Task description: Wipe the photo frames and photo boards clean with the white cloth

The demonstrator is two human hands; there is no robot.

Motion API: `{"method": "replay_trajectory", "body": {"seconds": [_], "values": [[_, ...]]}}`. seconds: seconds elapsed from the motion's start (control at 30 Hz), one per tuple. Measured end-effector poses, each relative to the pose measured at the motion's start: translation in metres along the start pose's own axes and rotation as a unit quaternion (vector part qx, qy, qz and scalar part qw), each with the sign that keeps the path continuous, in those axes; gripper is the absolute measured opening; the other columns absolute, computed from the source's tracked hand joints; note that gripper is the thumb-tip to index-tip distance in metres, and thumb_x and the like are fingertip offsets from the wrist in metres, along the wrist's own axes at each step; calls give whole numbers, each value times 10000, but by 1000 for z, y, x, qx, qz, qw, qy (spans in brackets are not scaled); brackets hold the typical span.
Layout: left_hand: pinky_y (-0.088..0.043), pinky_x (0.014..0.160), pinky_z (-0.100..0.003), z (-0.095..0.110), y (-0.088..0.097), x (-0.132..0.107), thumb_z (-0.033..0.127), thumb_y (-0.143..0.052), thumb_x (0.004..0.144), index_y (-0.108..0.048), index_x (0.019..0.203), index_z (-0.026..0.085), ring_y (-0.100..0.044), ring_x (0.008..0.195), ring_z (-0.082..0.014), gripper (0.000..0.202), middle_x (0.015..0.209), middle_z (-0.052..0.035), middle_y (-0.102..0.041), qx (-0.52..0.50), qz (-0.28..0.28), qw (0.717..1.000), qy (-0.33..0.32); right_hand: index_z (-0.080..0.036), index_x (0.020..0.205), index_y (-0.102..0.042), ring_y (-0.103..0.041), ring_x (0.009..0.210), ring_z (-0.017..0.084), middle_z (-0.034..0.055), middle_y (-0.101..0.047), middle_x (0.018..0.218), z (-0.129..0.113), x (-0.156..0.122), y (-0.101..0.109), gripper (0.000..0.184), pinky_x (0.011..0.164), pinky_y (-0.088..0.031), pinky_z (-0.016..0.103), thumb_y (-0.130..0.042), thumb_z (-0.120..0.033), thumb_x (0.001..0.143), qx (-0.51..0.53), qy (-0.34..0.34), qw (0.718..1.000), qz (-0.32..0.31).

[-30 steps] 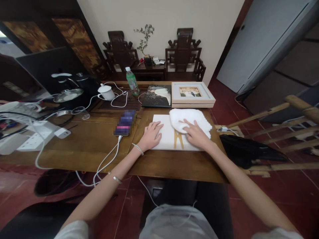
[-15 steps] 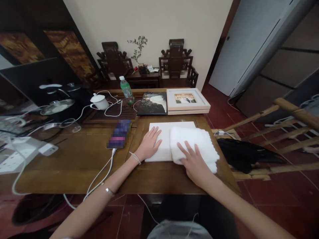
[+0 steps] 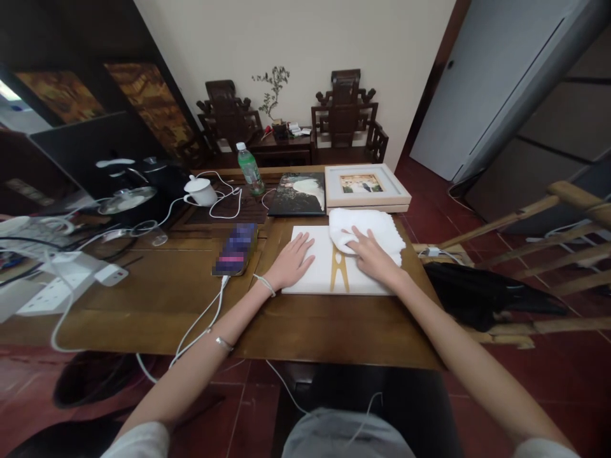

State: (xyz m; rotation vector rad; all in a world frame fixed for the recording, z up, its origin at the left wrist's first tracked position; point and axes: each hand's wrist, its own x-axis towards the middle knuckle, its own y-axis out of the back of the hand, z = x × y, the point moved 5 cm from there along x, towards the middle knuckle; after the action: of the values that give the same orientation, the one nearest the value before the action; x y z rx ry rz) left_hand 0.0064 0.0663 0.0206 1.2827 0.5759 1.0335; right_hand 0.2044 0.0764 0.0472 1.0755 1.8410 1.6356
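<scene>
A flat white board (image 3: 317,280) lies on the wooden table in front of me, with a yellow-gold shape (image 3: 339,270), two-legged like the letter A, on its face. My left hand (image 3: 292,261) rests flat on the board's left part, fingers stretched out and nothing in them. At the board's far right, a folded white cloth (image 3: 382,226) partly covers it and reaches past its back edge. My right hand (image 3: 375,254) presses on the cloth, its fingertips at a bunched fold that it grips.
Beyond the board are a dark photo panel (image 3: 300,194) and a pale picture frame (image 3: 366,202). A charging phone (image 3: 236,249), bottle (image 3: 251,168), lidded white cup (image 3: 199,191) and power strip (image 3: 57,286) with cables occupy the left. A bamboo chair (image 3: 506,219) stands right.
My right hand and the cloth have moved away from me across the board, uncovering the yellow-gold shape. My left hand stays on the board. The view has shifted slightly.
</scene>
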Motion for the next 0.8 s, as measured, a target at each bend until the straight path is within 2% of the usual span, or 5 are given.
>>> {"method": "replay_trajectory", "body": {"seconds": [0.27,0.4,0.5,0.7,0.8], "values": [[-255,1128,-484,-1,-3,-2,377,-288,966,-347,1412,107,-172,1432,-277,525,1529,-170,-259,-2,0,1000,8,-145,1073,-650,-201,1399,358,119,-371,1484,-78,-84,14,560,1062,-246,653,-357,85,655,-22,14,998,-51],[-227,1145,-450,-1,-2,-4,353,-285,962,-341,1412,65,-164,1433,-272,537,1524,-192,-258,-5,-21,1000,-7,-187,1077,-656,-330,1360,300,89,-454,1434,-88,-107,26,557,1077,-311,567,-377,60,663,-1,33,997,-76],[-203,1156,-421,0,0,-5,358,-297,957,-325,1419,50,-153,1435,-269,557,1530,-194,-236,-7,-44,999,-3,-185,1083,-651,-378,1338,256,102,-507,1388,-67,-93,30,558,1096,-304,510,-363,55,670,11,37,996,-79],[-257,1132,-449,6,8,-3,360,-314,949,-372,1387,56,-234,1416,-293,537,1506,-201,-300,14,-46,999,10,-117,1183,-580,-267,1391,242,125,-511,1381,-3,-20,22,569,1130,-208,514,-344,54,695,-7,2,999,-43],[-300,1103,-484,6,8,-4,377,-305,950,-377,1385,103,-253,1409,-297,519,1507,-180,-310,12,-37,999,14,-101,1272,-520,-220,1404,289,145,-437,1437,4,5,13,622,1101,-205,585,-325,68,706,-24,-41,998,-31]]}}
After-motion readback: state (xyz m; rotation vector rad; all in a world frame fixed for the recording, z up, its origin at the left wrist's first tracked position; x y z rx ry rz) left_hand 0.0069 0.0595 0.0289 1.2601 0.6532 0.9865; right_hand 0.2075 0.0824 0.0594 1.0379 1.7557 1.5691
